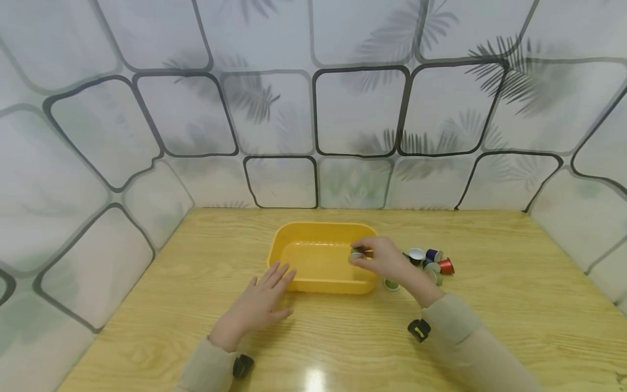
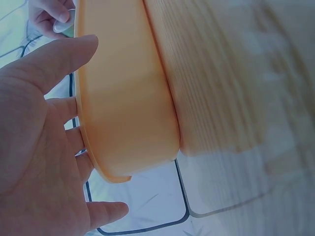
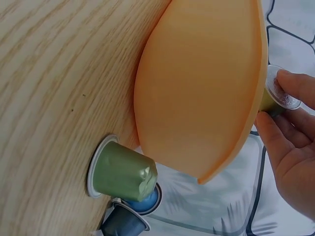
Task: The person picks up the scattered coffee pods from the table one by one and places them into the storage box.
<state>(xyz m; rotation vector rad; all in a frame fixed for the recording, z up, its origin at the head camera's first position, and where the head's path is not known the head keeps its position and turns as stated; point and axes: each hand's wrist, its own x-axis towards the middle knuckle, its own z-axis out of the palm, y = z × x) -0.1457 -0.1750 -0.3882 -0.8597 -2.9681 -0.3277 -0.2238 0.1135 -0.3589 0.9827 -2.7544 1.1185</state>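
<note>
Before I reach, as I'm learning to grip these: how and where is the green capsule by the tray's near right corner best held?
Pinch the green capsule by its sides, probably from above: it stands wide rim down, narrow end up, close beside the yellow tray.

The tray (image 1: pixel 318 286) sits on the worktop (image 1: pixel 338 332), near its back edge; the wall (image 1: pixel 352 182) stands behind. A cluster of capsules (image 1: pixel 446 266) lies right of the tray, with one loose capsule (image 1: pixel 391 285) beside the tray's front right corner. The left hand (image 1: pixel 257 306) is at its front left corner; the right hand (image 1: pixel 387 260) holds a capsule (image 1: pixel 356 256) over its right end.
</note>
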